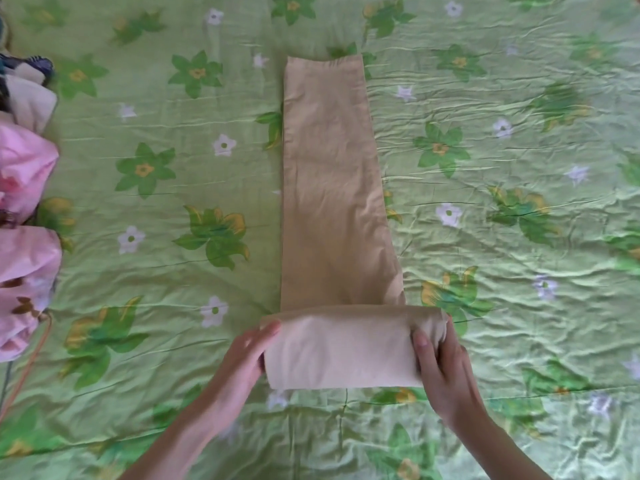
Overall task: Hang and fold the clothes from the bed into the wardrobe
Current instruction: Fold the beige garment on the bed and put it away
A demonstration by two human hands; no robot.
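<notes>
Green flowered bedsheet (138,209) lay under everything. Your left hand (247,358) and right hand (438,368) each clasped an end of the rolled waist of the tan cotton trousers (332,188); rolling evenly, ends level, looked wisest, since the legs stretched away unrolled.

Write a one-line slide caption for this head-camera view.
Both hands, left and right, roll tan trousers on a green floral bedsheet.

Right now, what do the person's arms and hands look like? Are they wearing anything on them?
Both forearms are bare, with no sleeves showing in the picture. The left hand and the right hand wear no gloves, and no rings, watch or bracelets can be seen. The fingernails look short and plain.
</notes>
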